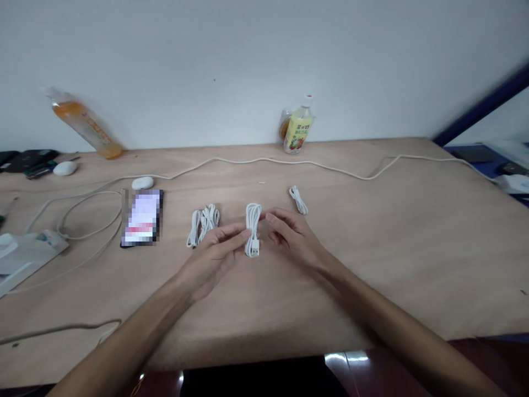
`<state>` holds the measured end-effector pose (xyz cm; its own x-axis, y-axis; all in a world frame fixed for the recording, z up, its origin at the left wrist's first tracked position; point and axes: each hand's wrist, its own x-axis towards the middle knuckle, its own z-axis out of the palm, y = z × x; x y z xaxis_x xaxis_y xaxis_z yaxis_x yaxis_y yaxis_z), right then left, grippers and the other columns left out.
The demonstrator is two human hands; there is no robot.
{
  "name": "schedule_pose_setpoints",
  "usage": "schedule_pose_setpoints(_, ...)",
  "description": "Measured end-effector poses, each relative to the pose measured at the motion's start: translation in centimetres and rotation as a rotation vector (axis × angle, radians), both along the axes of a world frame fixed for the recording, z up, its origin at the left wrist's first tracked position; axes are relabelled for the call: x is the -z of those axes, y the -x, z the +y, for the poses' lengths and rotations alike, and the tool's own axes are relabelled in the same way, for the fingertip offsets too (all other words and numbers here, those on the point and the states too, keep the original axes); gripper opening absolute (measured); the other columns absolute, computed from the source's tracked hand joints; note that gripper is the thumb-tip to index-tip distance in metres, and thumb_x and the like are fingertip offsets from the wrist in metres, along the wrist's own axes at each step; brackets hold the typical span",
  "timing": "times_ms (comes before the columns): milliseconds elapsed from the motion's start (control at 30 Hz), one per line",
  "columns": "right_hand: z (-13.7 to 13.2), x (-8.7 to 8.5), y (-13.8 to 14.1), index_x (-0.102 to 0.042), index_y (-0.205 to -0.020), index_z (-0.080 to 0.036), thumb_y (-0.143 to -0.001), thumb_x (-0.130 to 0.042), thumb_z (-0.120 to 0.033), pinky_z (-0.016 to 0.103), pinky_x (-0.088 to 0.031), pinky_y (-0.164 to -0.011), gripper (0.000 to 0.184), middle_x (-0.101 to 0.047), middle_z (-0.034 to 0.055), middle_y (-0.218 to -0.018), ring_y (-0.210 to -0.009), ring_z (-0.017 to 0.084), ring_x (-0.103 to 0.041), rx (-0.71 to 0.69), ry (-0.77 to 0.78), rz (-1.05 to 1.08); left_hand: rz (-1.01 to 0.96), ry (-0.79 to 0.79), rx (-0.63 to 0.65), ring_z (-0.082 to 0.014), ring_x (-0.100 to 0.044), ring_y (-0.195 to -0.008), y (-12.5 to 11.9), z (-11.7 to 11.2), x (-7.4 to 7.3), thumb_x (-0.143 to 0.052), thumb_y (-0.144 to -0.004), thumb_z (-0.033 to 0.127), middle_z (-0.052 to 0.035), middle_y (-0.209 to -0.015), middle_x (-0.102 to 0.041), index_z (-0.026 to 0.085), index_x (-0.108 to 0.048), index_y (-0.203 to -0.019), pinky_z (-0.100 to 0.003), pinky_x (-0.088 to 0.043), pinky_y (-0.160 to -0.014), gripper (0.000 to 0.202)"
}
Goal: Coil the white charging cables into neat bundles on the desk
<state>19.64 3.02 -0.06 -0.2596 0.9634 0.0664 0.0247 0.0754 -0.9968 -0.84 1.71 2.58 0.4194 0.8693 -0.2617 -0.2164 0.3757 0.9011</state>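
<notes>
A coiled white USB cable [253, 229] is held up between the thumb and fingers of my left hand [221, 245], its loops upright and its USB plug hanging at the bottom. Just right of the cable, my right hand [291, 231] has its thumb and index finger drawn together. Those fingertips are close against the coil; what they pinch, if anything, I cannot make out. More bundled white cables [202, 223] lie on the table beyond my left hand. Beyond my right hand lies another small white cable bundle [298, 200].
On the wooden table [372, 248] are a phone [142, 218] and a white case [142, 183] at the left. A long white cord [314, 162] runs across the back. An orange drink bottle [88, 127] and a yellow-labelled bottle [299, 127] lean by the wall. A white power strip [31, 256] sits far left.
</notes>
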Motion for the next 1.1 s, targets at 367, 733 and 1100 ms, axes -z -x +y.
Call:
schedule_pose_setpoints(367,-0.4,2.1,0.6,-0.079,-0.09,-0.02,-0.087,-0.083,-0.065,0.026,-0.038,-0.056,0.046,-0.057,-0.0031,-0.07,-0.061,0.012,-0.045,-0.026,0.214,0.231,-0.13,0.192,0.048,-0.0207,-0.081,-0.09,-0.7,-0.6,2.2,-0.097,-0.083,0.039,-0.0096,-0.101,-0.086,0.015,-0.088,-0.099,-0.034,-0.061,-0.096,0.03)
schedule_pose_setpoints(733,-0.7,1.5,0.7,-0.068,-0.086,-0.022,-0.084,-0.085,-0.067,0.025,-0.025,-0.044,0.048,-0.053,-0.0064,-0.066,-0.049,0.008,-0.032,0.029,0.218,0.231,-0.039,0.089,0.056,-0.0234,-0.079,-0.093,-0.9,-0.6,2.6,-0.09,-0.087,0.041,-0.0088,-0.096,-0.085,0.017,-0.084,-0.105,-0.037,-0.063,-0.089,0.031)
schedule_pose_setpoints(1100,-0.6,1.2,0.8,-0.075,-0.092,-0.02,-0.081,-0.088,-0.071,0.025,-0.018,-0.043,0.054,-0.045,-0.0093,-0.059,-0.046,0.007,-0.029,0.055,0.23,0.281,1.241,-0.567,-0.641,-0.0254,-0.076,-0.091,6.1,5.8,-3.3,-0.062,-0.095,0.031,-0.0072,-0.099,-0.083,0.018,-0.077,-0.109,-0.041,-0.06,-0.091,0.024)
